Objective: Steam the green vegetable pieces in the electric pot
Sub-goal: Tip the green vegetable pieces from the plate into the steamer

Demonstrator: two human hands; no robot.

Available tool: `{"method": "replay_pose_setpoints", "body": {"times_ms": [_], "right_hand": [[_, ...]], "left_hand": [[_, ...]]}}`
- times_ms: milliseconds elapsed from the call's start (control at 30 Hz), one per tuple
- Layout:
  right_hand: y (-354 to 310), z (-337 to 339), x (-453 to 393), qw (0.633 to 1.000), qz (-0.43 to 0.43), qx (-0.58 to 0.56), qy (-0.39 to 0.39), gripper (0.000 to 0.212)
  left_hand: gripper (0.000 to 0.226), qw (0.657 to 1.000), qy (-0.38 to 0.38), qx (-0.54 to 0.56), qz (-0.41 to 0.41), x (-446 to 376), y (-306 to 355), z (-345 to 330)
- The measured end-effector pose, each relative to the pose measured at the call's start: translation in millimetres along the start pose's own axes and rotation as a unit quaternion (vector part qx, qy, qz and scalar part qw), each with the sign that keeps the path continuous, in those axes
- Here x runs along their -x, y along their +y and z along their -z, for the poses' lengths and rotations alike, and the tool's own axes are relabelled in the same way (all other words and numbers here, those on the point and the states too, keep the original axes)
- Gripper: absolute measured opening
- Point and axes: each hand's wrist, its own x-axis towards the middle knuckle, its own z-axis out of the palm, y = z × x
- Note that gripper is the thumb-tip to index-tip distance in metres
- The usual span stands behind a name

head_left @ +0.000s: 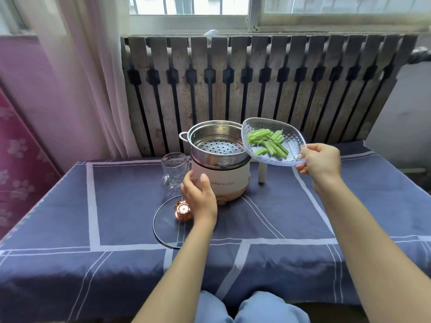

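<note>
Cloth in blue with pale stripes covers the surface (pixel 303 217), whose near edge runs across the lower frame above the person's knees and whose left edge slants away at lower left. Wide bare cloth lies in the lower centre and at right of centre; the far edge meets a slatted radiator cover (pixel 256 85) under the window.

Just above frame centre stands the electric pot (pixel 224 180), cream-bodied, with a perforated steel steamer basket (pixel 217 145) seated in its top. A clear glass mug (pixel 173 169) stands just left of the pot. A glass lid (pixel 168 224) with a copper-coloured knob (pixel 183 212) lies flat on the cloth in front of the mug, partly behind the left forearm.

The right hand (pixel 320 162), right of centre, pinches the rim of a clear faceted glass plate (pixel 291 145), thumb on top and fingers curled beneath. The plate is raised and tilted toward the basket, its far-left rim overlapping the basket's right edge. The green vegetable pieces (pixel 268 142), short stalks, lie on the plate's left half, near the basket and apart from the gripping fingers.

The left hand (pixel 199 198) is spread, fingers loosely extended, at the pot's front-left side; whether it touches the wall cannot be told.
</note>
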Motion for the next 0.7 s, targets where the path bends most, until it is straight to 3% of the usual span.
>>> {"method": "replay_pose_setpoints", "body": {"times_ms": [233,433,700], "right_hand": [[-13,-20,0,0.999,0.018,0.009,-0.026,0.017],[-19,-40,-2,0.999,0.027,0.017,-0.044,0.021],[-31,-70,-9,0.996,0.032,0.06,-0.065,0.017]], "left_hand": [[0.054,1.0,-0.009,0.001,0.02,-56,33,-5],[0.05,0.994,-0.103,0.038,0.005,-89,42,-7],[0.047,0.981,-0.185,-0.042,0.027,-95,29,-8]]}}
